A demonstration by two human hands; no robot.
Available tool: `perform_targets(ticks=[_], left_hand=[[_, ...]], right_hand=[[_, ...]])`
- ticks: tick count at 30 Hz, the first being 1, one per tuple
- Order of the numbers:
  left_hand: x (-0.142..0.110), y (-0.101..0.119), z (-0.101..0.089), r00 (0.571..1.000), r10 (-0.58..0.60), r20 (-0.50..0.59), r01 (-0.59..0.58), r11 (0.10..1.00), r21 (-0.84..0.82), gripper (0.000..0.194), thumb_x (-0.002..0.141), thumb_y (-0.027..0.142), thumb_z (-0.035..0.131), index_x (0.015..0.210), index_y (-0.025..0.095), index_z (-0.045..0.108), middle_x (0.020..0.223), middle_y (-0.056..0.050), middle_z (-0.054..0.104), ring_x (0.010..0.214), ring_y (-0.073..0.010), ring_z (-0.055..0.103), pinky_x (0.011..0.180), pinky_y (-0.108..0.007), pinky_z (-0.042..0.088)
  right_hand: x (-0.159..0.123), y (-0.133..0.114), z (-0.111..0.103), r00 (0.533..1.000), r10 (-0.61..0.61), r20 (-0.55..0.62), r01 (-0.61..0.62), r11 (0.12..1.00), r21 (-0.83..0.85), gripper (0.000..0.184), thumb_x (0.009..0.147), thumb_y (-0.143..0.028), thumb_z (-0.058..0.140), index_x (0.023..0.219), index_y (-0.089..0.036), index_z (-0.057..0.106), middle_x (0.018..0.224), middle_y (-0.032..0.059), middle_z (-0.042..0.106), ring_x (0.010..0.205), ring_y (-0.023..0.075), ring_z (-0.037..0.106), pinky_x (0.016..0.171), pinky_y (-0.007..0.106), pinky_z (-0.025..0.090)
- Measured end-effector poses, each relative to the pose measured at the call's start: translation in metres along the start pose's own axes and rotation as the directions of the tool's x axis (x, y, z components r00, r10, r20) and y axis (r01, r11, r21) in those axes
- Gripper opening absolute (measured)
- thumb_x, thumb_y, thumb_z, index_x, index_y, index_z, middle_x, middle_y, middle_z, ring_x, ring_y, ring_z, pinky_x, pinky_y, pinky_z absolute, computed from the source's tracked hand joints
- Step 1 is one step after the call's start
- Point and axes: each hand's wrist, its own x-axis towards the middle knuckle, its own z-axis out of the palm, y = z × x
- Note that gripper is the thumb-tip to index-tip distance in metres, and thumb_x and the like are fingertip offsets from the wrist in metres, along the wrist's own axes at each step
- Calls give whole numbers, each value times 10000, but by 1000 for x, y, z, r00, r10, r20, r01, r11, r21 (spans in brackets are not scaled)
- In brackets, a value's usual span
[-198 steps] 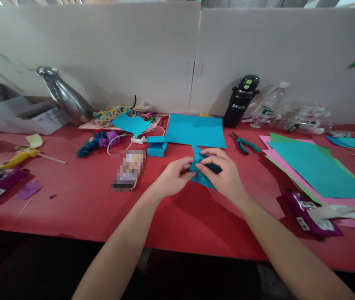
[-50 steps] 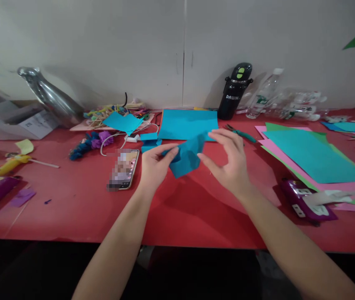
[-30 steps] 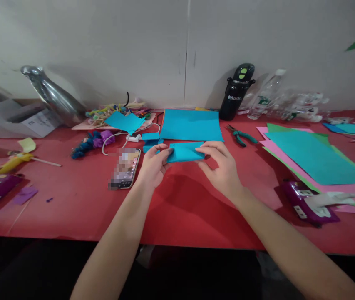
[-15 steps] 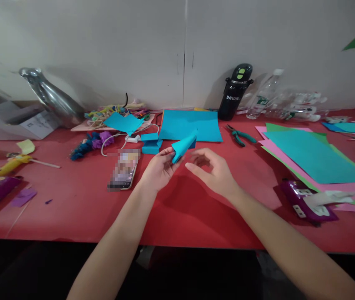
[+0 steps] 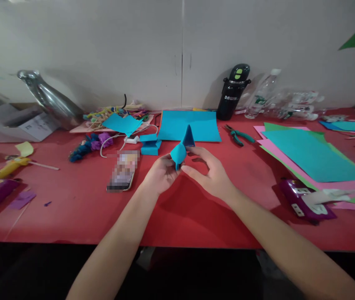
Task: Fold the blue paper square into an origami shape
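Note:
A small folded piece of blue paper (image 5: 182, 146) stands almost on end above the red table (image 5: 71, 196), held between both hands. My left hand (image 5: 161, 174) pinches its lower end with closed fingers. My right hand (image 5: 210, 171) touches the same lower end with its thumb, its other fingers curled loosely beside the paper. A flat blue sheet (image 5: 189, 125) lies just behind the hands, and a small folded blue paper box (image 5: 150, 143) sits to its left.
A phone (image 5: 122, 175) lies left of my left hand. Green-handled pliers (image 5: 239, 135), a black bottle (image 5: 232, 91) and clear plastic bottles (image 5: 286, 104) stand at the back right. Stacked coloured sheets (image 5: 314, 156) and a purple packet (image 5: 305, 204) lie right; craft scraps left.
The blue paper went from lying flat between both hands to being folded narrower and tipped upright. My right hand let go briefly, then came back to its lower end.

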Motion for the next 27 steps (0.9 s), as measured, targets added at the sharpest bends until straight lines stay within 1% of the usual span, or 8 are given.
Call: perform_targets(ticks=[3,7,11,16,18,21,25,27], left_hand=[[-2,0,2,1000,14,27,-15,999,46,190,710,-15,549,835,89,647,745,-75,663,662,-164,666,682,-275,574],[2,-3,1,987,156,-40,-155,988,24,226,664,-15,632,807,154,587,706,8,603,632,-102,609,651,-216,529],[7,-7,-4,930,359,-76,-353,932,81,271,639,64,734,786,179,538,689,46,563,607,-84,575,613,-203,500],[6,-9,-7,818,571,68,-565,776,280,253,715,196,784,788,191,543,732,22,601,687,-120,604,683,-261,524],[5,-10,-7,783,611,117,-608,712,351,221,765,229,768,783,190,552,727,14,597,694,-120,593,681,-253,504],[4,-11,-7,746,647,154,-645,647,405,196,800,238,745,773,190,557,716,14,581,694,-118,581,666,-242,476],[4,-9,-8,723,671,162,-662,607,440,172,800,217,725,762,192,559,716,13,586,696,-121,588,671,-246,482],[5,-8,-9,726,670,153,-660,618,427,168,793,209,727,760,191,563,711,15,586,693,-122,591,672,-249,497]], right_hand=[[-2,-2,1,1000,-14,22,14,1000,1,444,876,-364,711,1299,-282,604,1340,75,635,1223,266,604,1042,457,515],[-1,-4,4,999,44,29,-47,993,113,522,872,-386,715,1356,-284,548,1418,77,583,1309,267,550,1109,468,466],[4,-7,7,996,92,0,-88,944,320,425,911,-432,654,1291,-262,570,1362,86,619,1257,249,589,1107,445,471],[8,-2,2,971,213,-107,-163,921,354,318,959,-491,560,1156,-250,621,1196,75,686,1103,230,647,982,408,543],[7,3,-1,954,263,-141,-205,921,330,304,955,-517,551,1061,-244,636,1100,70,701,1010,225,663,865,386,576],[7,9,-4,941,301,-155,-234,910,343,310,940,-531,567,996,-237,649,1025,67,702,968,223,665,820,379,581],[8,8,-6,936,322,-141,-246,886,393,313,919,-527,598,1001,-229,651,1000,60,694,945,217,673,830,392,592],[8,7,-7,926,321,-198,-234,901,366,317,883,-496,664,1063,-239,622,923,40,682,873,202,678,808,387,596]])
